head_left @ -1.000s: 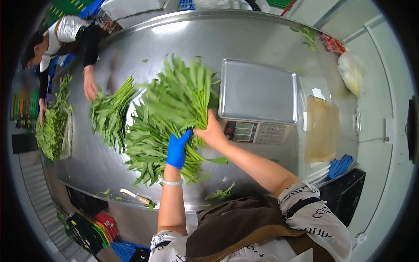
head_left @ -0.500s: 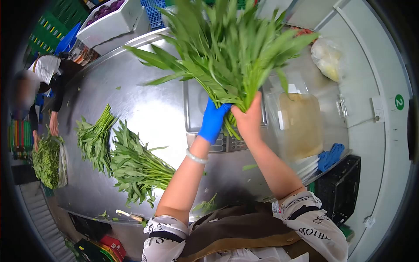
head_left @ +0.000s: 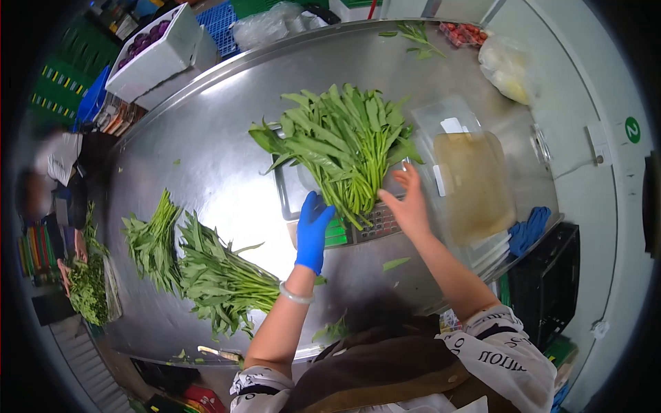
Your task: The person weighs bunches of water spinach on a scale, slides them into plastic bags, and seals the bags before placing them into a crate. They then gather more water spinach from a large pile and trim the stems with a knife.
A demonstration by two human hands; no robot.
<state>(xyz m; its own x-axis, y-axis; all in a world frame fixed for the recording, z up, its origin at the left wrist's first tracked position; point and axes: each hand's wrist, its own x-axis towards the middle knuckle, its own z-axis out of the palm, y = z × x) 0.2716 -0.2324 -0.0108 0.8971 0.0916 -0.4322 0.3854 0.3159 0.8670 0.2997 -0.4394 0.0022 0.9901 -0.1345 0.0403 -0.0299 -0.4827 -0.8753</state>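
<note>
A bunch of long-leaved greens (head_left: 348, 141), which looks like water spinach, lies on a digital scale (head_left: 284, 182), its cut stems pointing toward me over the keypad. My left hand (head_left: 312, 234), in a blue glove, is just left of the stem ends with fingers apart. To the right of the stems, my bare right hand (head_left: 410, 205) has its thumb and fingers spread, holding nothing. Two more bunches of the same greens, a smaller one (head_left: 153, 241) and a larger one (head_left: 224, 279), rest on the steel table to my left.
A knife (head_left: 219, 354) lies at the near edge of the steel table (head_left: 206, 138). On the right are a brownish plastic-wrapped tray (head_left: 475, 186), a blue glove (head_left: 529, 230) and a plastic bag (head_left: 506, 69). Another person (head_left: 65, 158) handles greens (head_left: 89, 289) at far left.
The greens have come down from the air onto the scale. Both my hands have let go of the stems and moved apart, toward me.
</note>
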